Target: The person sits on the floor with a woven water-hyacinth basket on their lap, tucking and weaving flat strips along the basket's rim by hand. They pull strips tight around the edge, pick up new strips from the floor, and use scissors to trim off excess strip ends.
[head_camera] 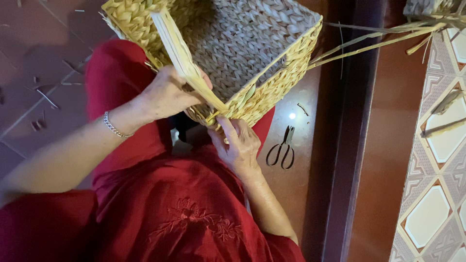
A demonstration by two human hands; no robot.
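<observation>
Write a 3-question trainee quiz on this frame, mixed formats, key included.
1. True or false: the scissors lie on the floor, apart from both hands.
2. Which hand grips the flat bundle of straw strands? A) left hand B) right hand C) neither
3. Fill in: the right hand's fingers press at the near ____ of the woven basket.

Key: 1 true; 2 A; 3 corner
</observation>
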